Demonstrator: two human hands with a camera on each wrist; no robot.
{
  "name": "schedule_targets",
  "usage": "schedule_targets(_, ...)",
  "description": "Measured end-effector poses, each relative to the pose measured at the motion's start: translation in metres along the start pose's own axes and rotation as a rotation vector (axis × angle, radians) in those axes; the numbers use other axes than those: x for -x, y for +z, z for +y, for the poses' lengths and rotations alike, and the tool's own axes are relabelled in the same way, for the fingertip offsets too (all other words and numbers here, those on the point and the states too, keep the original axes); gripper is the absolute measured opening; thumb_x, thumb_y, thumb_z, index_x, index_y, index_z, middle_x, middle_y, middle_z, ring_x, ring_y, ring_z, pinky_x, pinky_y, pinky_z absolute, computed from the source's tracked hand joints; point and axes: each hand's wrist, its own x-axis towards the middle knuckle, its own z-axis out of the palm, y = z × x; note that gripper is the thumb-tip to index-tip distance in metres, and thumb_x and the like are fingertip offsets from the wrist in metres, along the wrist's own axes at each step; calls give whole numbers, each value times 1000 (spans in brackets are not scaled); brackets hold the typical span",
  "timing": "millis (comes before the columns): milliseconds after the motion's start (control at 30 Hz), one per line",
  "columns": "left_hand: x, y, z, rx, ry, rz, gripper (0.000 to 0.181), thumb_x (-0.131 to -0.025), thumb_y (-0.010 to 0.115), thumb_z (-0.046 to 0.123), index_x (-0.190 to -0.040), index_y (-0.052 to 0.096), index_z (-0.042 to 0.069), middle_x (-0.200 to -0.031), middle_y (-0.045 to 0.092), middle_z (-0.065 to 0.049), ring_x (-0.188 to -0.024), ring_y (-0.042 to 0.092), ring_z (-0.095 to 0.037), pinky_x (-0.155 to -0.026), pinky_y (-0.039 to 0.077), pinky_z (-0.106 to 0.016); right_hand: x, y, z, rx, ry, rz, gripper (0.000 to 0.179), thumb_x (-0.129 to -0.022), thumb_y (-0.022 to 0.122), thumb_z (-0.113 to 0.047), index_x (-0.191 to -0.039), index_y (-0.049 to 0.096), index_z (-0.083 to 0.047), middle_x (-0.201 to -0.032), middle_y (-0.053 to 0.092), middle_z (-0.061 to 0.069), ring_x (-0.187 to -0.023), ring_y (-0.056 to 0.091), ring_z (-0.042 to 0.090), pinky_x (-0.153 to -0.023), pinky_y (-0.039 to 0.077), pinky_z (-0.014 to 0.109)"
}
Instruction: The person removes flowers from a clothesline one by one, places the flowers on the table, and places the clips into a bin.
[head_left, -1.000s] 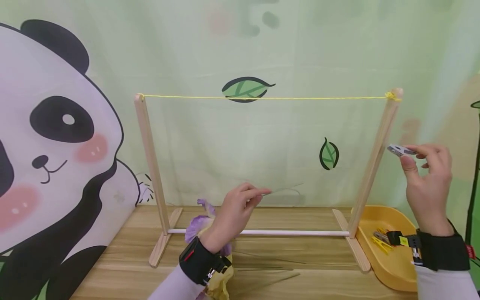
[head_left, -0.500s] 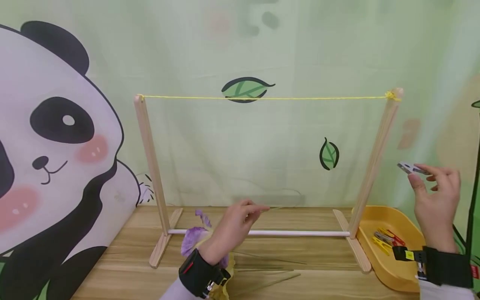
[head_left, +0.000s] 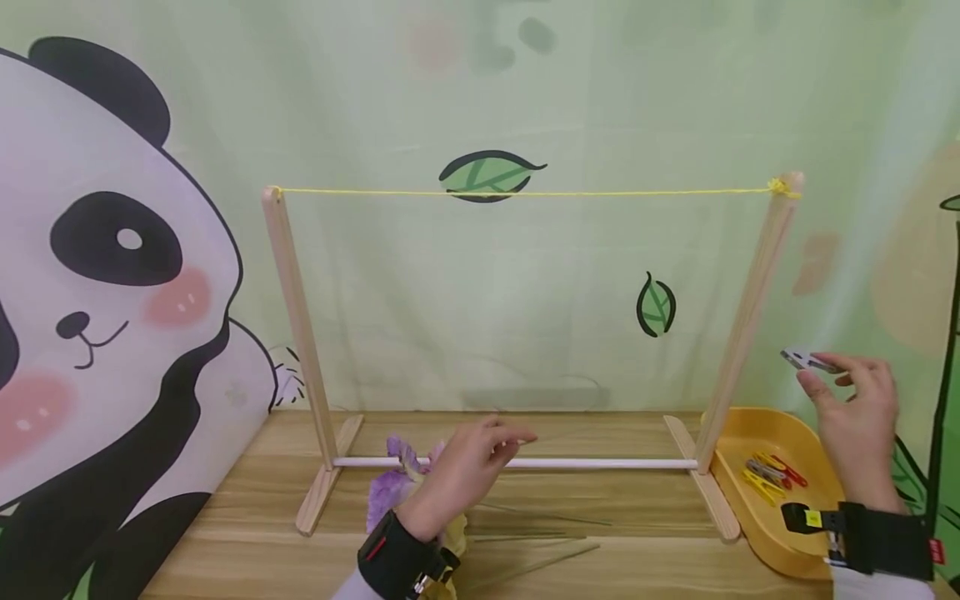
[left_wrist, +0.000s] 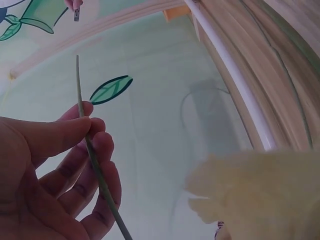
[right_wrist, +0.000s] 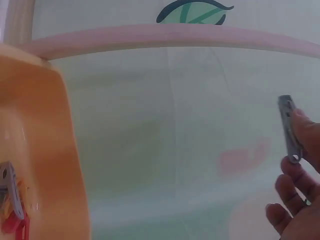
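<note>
My left hand (head_left: 465,475) is low, in front of the white rod of a wooden stand. Between its thumb and fingers it pinches a thin green flower stem (left_wrist: 103,185), whose lower end runs out of the left wrist view. Purple petals (head_left: 386,497) and a pale yellow flower (left_wrist: 265,187) lie beside that wrist, partly hidden by it; which flower the held stem belongs to, I cannot tell. Over at the right, above a yellow tray, my right hand (head_left: 858,425) pinches a grey clothespin (head_left: 806,360) between thumb and forefinger.
A yellow string (head_left: 600,194) spans the stand's left post (head_left: 298,325) and right post (head_left: 750,317). The white rod (head_left: 607,464) joins them low down. Several clothespins (head_left: 767,479) lie in the tray (head_left: 783,560). Loose stems (head_left: 547,562) lie on the wooden table (head_left: 247,500).
My left hand has come down with the stem, from above the rod to near it. The right hand has lowered too, still pinching the clothespin, uncovering more of the tray's clothespins.
</note>
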Motion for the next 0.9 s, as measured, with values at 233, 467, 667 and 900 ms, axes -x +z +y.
schedule_targets(233,9,9,0,-100,2,-71,26,-96,57,10,-117,67,22,-95,63,4,-83,58,-11,-72,48,-23,-1,0,13,127,-84,-257,32,-94,62,-13,-114,57,11,-104,44,29,-90,37,42,-67,27,42)
schedule_targets(467,15,21,7,-227,2,-118,22,-95,60,12,-110,71,23,-89,61,5,-74,56,-7,-62,45,-20,4,4,27,250,-89,-401,34,-91,65,-15,-107,59,15,-98,47,31,-88,41,46,-70,33,54)
schedule_targets(667,15,32,9,-262,11,-139,24,-93,62,9,-109,72,23,-89,62,5,-73,57,-6,-60,45,-18,4,2,36,307,-97,-479,31,-90,66,-13,-103,62,14,-93,50,31,-79,48,42,-61,38,47)
schedule_targets(900,11,46,7,-253,38,-174,26,-92,60,4,-109,72,20,-91,64,1,-76,58,-8,-61,46,-17,-1,-2,43,328,21,-696,30,-91,62,-11,-103,59,17,-94,50,30,-76,49,34,-58,41,40)
